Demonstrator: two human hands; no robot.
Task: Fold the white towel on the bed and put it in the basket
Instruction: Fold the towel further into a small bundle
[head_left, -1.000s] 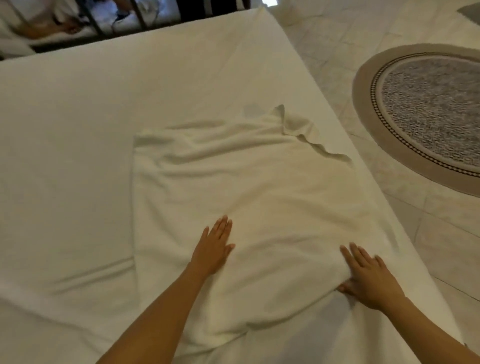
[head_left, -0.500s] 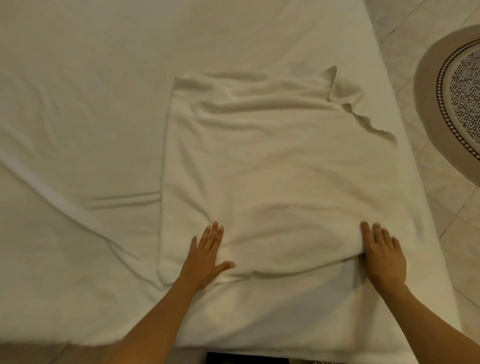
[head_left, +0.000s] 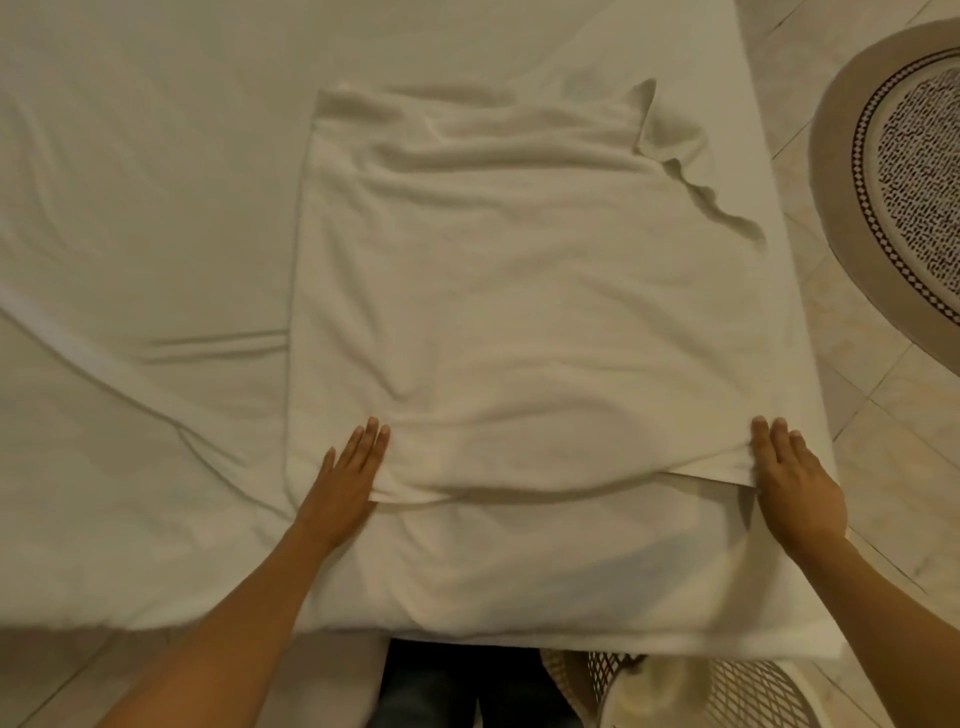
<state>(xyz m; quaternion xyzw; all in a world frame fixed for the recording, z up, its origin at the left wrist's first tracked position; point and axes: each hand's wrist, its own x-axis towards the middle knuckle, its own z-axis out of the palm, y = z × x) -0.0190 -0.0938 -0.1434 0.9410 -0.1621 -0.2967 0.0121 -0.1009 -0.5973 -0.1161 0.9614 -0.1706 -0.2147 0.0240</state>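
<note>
The white towel (head_left: 519, 291) lies spread on the bed (head_left: 130, 208), doubled over, with its far right corner rumpled. The upper layer's near edge runs between my two hands. My left hand (head_left: 348, 483) lies at the left end of that edge, fingers straight on top and thumb tucked under it, pinching it. At the right end, my right hand (head_left: 795, 483) holds the edge the same way, close to the bed's right side. The white lattice basket (head_left: 753, 691) stands on the floor just below the bed's near edge, with some white cloth inside.
The bed sheet is wrinkled left of the towel. A round patterned rug (head_left: 909, 182) lies on the tiled floor (head_left: 883, 467) to the right of the bed. My dark trousers (head_left: 467, 691) show at the bottom, beside the basket.
The view tilted down, bringing the basket into sight. Both hands slid back to the upper layer's near edge, and my left thumb went under it.
</note>
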